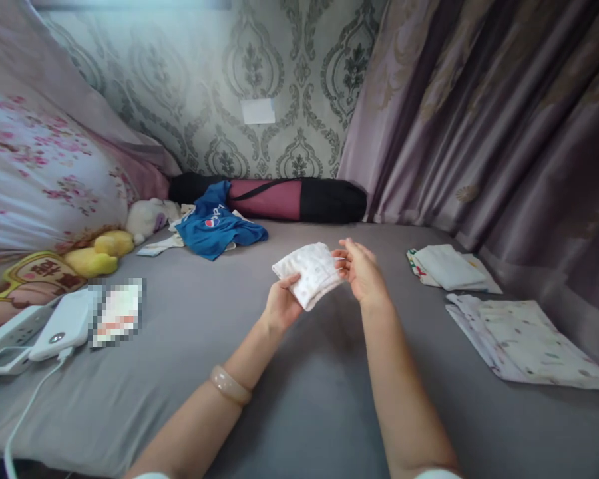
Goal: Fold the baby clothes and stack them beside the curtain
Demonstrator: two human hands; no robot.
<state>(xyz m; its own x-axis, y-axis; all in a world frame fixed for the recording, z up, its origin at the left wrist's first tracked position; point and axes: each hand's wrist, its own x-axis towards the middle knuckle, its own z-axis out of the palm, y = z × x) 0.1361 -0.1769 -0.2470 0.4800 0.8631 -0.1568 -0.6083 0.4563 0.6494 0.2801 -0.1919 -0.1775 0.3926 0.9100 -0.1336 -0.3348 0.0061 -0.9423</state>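
A small folded white cloth (310,273) with faint pale spots is held up over the bed's grey sheet. My left hand (283,305) grips its lower left edge, thumb on top and the other fingers underneath. At the cloth's right edge is my right hand (362,267), its fingers bent and apart; whether the fingertips touch the fabric I cannot tell. To the right lie folded pieces of cloth: a white one (450,267) on a colourful-edged one, and nearer me a larger patterned cream one (534,336).
A crumpled blue garment (217,223) lies against a long maroon-and-black bag (274,199) by the wall. On the left are plush toys (100,253), a white power bank (64,324) with its cable, and a power strip (10,332). Curtains (459,133) hang at the right.
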